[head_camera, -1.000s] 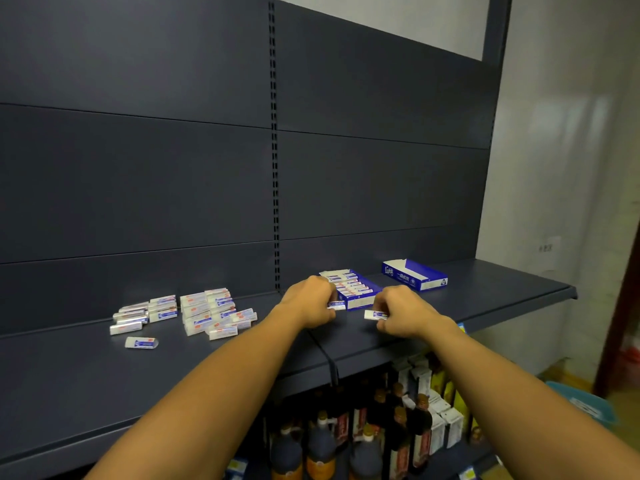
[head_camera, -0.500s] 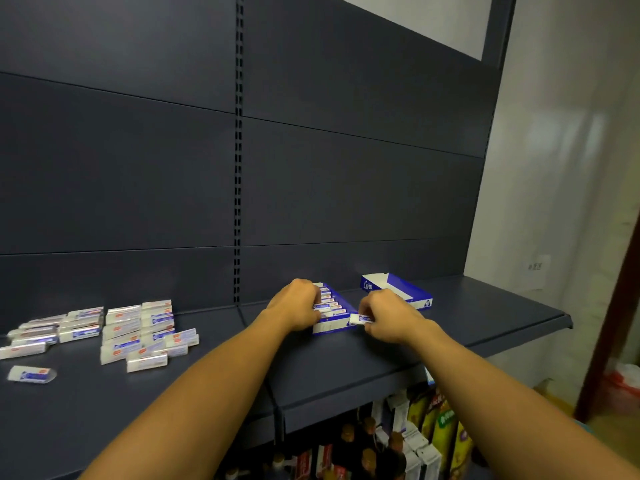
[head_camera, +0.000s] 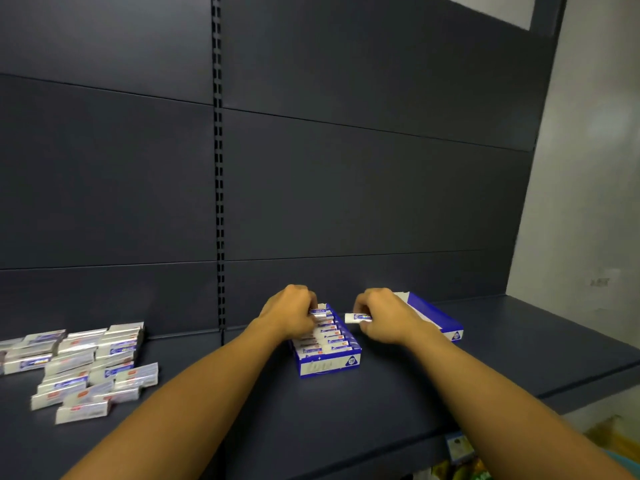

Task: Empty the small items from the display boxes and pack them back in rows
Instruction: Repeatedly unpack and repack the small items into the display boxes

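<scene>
The display box sits mid-shelf, nearly filled with a row of erasers. The left hand curls over the row's back end, probably steadying it; its fingertips are hidden. The right hand pinches one eraser beside the box, ready to slot in.

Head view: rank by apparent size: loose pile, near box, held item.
1. Loose pile: largest.
2. Near box: smaller.
3. Held item in right hand: smallest.
Pile sits roughly as near as box, so ranking holds.
</scene>
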{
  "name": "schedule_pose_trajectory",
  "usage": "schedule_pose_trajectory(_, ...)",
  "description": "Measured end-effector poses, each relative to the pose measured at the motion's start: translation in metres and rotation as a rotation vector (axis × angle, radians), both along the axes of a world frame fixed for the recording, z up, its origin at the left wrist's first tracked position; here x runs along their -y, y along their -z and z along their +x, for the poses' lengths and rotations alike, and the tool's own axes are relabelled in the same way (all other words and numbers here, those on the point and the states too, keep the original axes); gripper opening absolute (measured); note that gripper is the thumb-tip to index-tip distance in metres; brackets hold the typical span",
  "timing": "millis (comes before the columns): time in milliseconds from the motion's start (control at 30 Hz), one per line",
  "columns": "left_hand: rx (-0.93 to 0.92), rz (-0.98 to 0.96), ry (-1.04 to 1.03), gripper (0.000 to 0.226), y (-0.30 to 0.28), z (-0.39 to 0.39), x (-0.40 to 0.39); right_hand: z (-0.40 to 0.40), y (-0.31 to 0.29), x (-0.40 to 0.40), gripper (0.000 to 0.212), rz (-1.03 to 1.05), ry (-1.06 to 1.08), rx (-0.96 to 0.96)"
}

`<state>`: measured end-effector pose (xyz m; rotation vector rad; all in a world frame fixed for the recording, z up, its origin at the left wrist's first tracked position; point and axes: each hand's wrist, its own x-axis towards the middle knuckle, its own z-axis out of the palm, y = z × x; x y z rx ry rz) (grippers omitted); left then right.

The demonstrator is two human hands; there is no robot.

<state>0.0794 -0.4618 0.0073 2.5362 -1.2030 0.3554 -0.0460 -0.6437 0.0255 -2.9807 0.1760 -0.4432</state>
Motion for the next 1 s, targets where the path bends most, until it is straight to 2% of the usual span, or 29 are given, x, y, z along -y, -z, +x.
schedule_pose_trajectory(233,0.031,-0.049,-0.115,0.021,0.003,0.005,-0.001,0.039,0.008,0.020,0.017,0.060,-0.144,0.069)
schedule_pose_trajectory(533,0.000,-0.205,-0.270,0.021,0.009,0.008,-0.015,0.070,0.019,0.031,0.016,0.111,-0.339,0.142)
schedule_pose_trajectory(700,0.005,-0.250,-0.303,0.018,0.020,0.006,-0.017,0.090,0.036,0.027,0.019,0.189,-0.368,0.156)
schedule_pose_trajectory(1000,0.046,-0.220,-0.260,0.024,0.029,0.006,-0.004,0.106,0.055,0.025,0.022,0.289,-0.357,0.235)
